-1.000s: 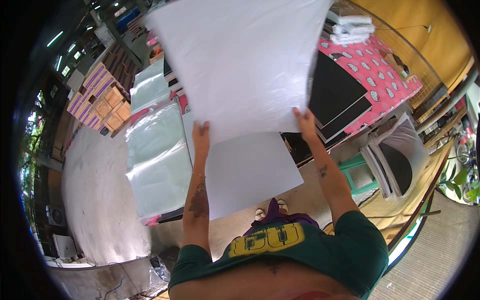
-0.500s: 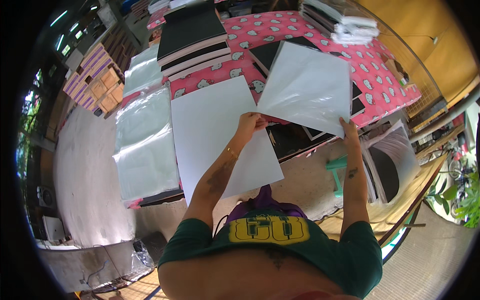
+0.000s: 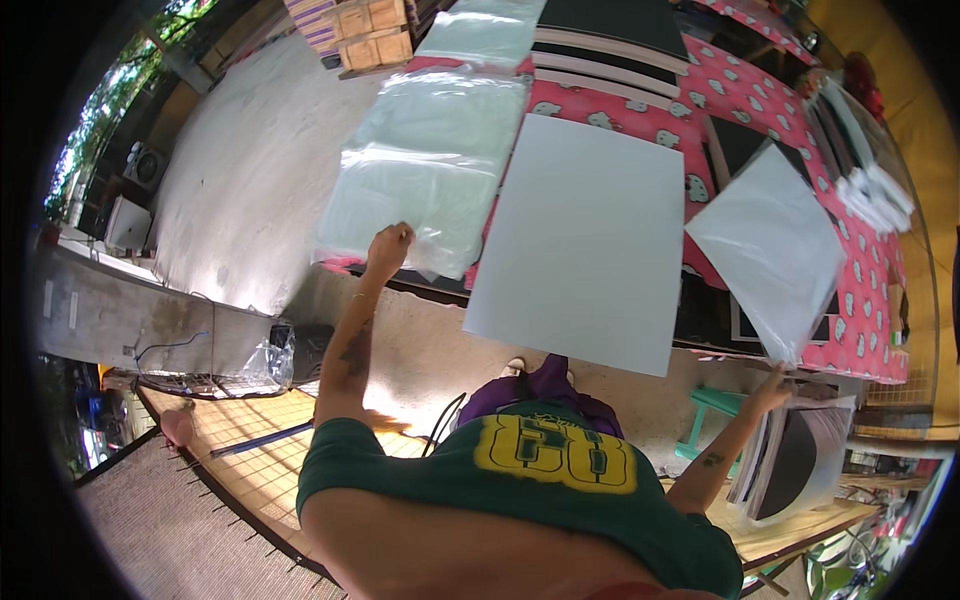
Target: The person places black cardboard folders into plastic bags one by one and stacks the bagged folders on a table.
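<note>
My left hand is closed at the near edge of a pile of clear plastic sleeves, its fingers pinching the plastic there. Off to the right, my right hand grips the near corner of a white board in a clear sleeve, which lies turned cornerwise over dark boards. Between the hands rests a large bare white sheet, its near end sticking out past the table edge.
A pink patterned cloth covers the table. Black and white boards are stacked at the back, and wrapped bundles lie far right. Below the table's right end are a green stool and wrapped boards. Wooden crates stand far left.
My left hand has left the sleeved board and moved left to the plastic sleeves. My right hand still holds the sleeved board, now turned cornerwise and lowered. The view has swung left.
</note>
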A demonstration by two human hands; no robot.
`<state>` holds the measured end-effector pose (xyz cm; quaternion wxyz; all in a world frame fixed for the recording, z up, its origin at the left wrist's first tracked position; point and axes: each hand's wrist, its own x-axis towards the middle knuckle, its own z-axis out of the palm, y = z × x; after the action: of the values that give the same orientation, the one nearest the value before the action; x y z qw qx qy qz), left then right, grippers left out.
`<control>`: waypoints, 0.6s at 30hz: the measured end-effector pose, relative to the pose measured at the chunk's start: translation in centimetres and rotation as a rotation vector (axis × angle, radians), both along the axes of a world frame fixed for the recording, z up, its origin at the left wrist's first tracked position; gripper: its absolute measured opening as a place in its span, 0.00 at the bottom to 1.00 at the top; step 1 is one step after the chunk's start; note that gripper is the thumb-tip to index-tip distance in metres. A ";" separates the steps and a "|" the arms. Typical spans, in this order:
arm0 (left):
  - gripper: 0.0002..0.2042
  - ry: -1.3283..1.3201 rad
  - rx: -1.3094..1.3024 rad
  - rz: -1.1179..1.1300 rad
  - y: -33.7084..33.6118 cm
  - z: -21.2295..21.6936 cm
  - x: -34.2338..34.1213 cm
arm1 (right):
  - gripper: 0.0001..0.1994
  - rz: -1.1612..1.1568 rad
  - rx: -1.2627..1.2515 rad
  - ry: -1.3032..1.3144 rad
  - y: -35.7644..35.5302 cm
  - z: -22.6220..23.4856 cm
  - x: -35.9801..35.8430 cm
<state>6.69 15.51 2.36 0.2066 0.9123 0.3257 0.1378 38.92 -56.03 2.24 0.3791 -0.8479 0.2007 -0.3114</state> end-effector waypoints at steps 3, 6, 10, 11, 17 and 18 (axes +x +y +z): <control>0.07 -0.148 -0.025 0.037 0.3 0.8 0.0 | 0.17 0.095 -0.141 -0.274 3.8 0.5 -0.8; 0.10 -0.492 -0.066 0.099 -1.1 6.0 2.1 | 0.19 1.006 0.346 -0.169 17.9 2.9 -7.2; 0.20 -0.351 -1.171 -0.536 -14.4 14.1 6.7 | 0.29 1.809 0.742 0.607 36.4 8.2 -19.0; 0.14 -0.479 -0.800 -0.465 -17.5 14.7 7.5 | 0.25 1.659 0.961 0.475 38.8 7.8 -20.1; 0.06 -0.508 -0.386 -0.265 -19.2 11.1 7.2 | 0.11 1.376 1.221 0.476 39.1 8.6 -18.0; 0.05 -0.573 -0.237 -0.260 -19.1 11.2 7.4 | 0.10 1.337 1.229 0.471 38.6 8.3 -17.7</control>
<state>14.13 -3.63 13.58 0.4104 0.8398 0.1492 0.3225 21.27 -17.47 10.50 0.8105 -0.4794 -0.1270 0.3115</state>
